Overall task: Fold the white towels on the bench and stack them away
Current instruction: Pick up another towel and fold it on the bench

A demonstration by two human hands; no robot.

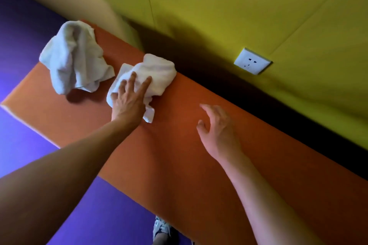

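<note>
Left hand (129,101) lies flat, fingers straight, on nearer crumpled towel (147,73) mid orange bench (179,155); right hand (217,129) hovers empty, fingers relaxed. Second towel (73,57) at bench end. Better: find corner, drag out, spread flat before folding.

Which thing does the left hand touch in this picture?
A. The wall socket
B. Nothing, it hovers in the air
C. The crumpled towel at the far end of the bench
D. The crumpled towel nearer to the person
D: the left hand lies with spread fingers on the nearer towel, while the far towel and the wall socket are untouched and the right hand hangs over the bare orange bench.
</note>
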